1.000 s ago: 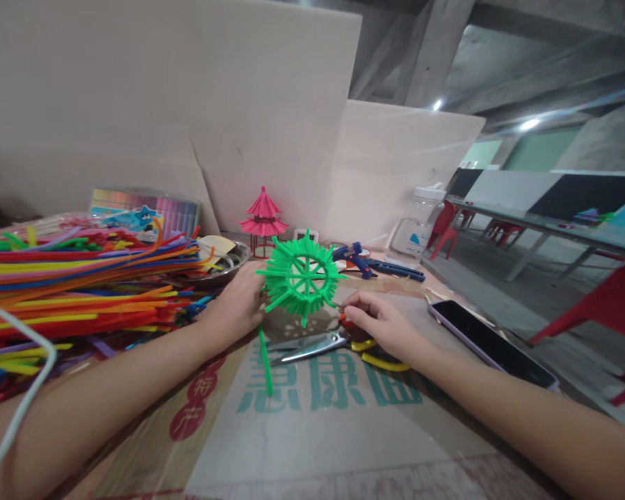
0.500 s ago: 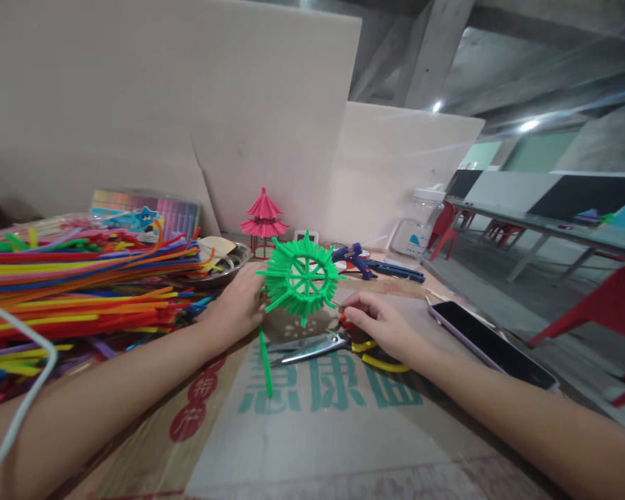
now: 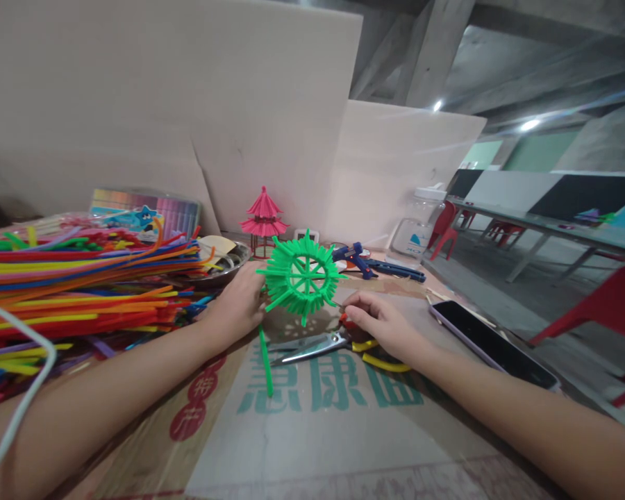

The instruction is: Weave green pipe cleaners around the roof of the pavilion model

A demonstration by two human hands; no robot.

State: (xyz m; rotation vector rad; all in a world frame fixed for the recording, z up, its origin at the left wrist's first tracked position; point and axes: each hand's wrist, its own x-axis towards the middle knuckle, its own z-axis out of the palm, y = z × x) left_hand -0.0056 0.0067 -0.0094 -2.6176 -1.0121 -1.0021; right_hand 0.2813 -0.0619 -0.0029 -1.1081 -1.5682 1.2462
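A green wheel-shaped piece made of pipe cleaners (image 3: 276, 281), with spokes inside and a fringed rim, is held up over the table. My left hand (image 3: 241, 300) grips it at the left edge, fingers partly hidden behind it. At the lower right of the wheel, my right hand (image 3: 378, 321) pinches a thin stick-like piece that reaches toward the rim. Below the left hand, a loose green pipe cleaner (image 3: 266, 364) slants down. Scissors with yellow and red handles (image 3: 312, 348) lie beneath the wheel, their handles partly behind my right hand.
Bundles of coloured pipe cleaners (image 3: 83, 278) fill the left side, with a marker set (image 3: 146, 214) behind. A pink pagoda model (image 3: 263, 215), blue glue gun (image 3: 357, 258), clear bottle (image 3: 415, 226) and metal bowl (image 3: 232, 267) stand farther back. A phone (image 3: 492, 340) lies right.
Almost nothing differs. Both hands and the green wheel stay in nearly the same place, with only a very slight shift of the view.
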